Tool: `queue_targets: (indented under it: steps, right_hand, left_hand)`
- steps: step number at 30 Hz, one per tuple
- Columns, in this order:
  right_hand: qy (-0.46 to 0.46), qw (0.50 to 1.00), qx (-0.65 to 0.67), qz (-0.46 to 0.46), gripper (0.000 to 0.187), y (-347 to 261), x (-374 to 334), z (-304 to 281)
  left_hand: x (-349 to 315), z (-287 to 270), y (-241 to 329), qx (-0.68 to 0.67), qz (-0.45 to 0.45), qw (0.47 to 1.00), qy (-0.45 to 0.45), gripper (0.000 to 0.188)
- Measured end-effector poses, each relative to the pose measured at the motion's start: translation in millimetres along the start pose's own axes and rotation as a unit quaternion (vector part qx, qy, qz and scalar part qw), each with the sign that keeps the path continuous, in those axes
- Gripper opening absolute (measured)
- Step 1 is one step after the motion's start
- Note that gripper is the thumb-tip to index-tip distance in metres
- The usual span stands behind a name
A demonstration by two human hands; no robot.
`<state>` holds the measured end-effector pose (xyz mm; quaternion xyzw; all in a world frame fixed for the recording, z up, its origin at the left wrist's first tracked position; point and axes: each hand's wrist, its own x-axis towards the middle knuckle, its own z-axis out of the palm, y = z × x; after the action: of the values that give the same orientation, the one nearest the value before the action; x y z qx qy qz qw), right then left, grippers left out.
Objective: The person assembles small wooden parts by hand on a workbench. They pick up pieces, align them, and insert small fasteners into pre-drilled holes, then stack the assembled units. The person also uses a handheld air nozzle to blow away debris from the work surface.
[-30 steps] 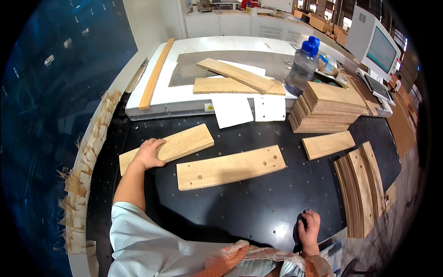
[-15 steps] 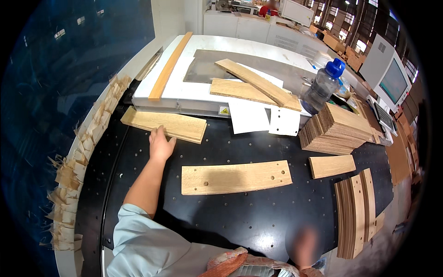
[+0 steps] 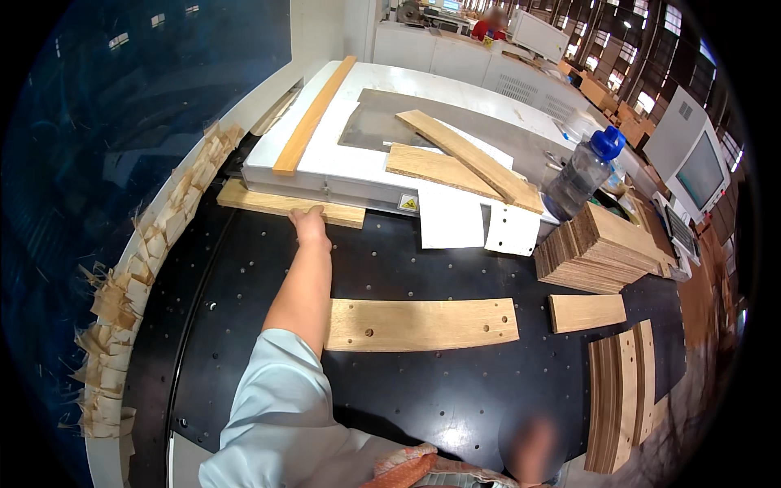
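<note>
My left hand (image 3: 309, 225) reaches forward to a plain light-wood board (image 3: 260, 198) lying along the front edge of the white machine housing. The fingers rest on the board's near side, apart and not wrapped round it. Closer to me, beside my left forearm, lies a slightly curved wooden board (image 3: 423, 325) with several drilled holes. At the lower right, what appears to be my right hand (image 3: 534, 449) is a blurred patch near the table edge; its fingers cannot be made out.
Right of the drilled board lie a short wooden piece (image 3: 587, 312), a tall stack of boards (image 3: 598, 248) and a row of curved drilled pieces (image 3: 622, 398). On the white housing (image 3: 382, 77) rest loose strips (image 3: 468, 154), paper sheets (image 3: 450, 218) and a blue-capped bottle (image 3: 579, 173).
My left hand has moved forward with the plain board, which now sits straighter against the white housing. The view has shifted slightly; the drilled board appears to stay in place.
</note>
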<state>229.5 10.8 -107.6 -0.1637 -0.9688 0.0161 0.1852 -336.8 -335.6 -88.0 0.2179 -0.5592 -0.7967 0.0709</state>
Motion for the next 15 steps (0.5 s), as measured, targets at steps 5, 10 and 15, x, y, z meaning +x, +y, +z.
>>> queue_targets:
  steps: [5, 10, 15]
  right_hand:
    - [-0.021, 0.999, 0.031, 0.004, 0.034, -11.6, 7.9, -14.0]
    - [0.097, 0.991, 0.090, 0.014, 0.019, -7.3, 13.3, 10.7]
    - [-0.014, 0.998, 0.030, 0.054, 0.028, -20.0, 10.6, -16.4]
  left_hand:
    - [1.3, -11.9, -8.7, -0.142, 0.036, 0.988, -0.046, 0.083]
    - [-5.0, -2.7, 5.6, -0.063, -0.048, 0.997, -0.001, 0.078]
    - [-2.7, -14.3, -9.4, -0.211, 0.045, 0.976, -0.020, 0.063]
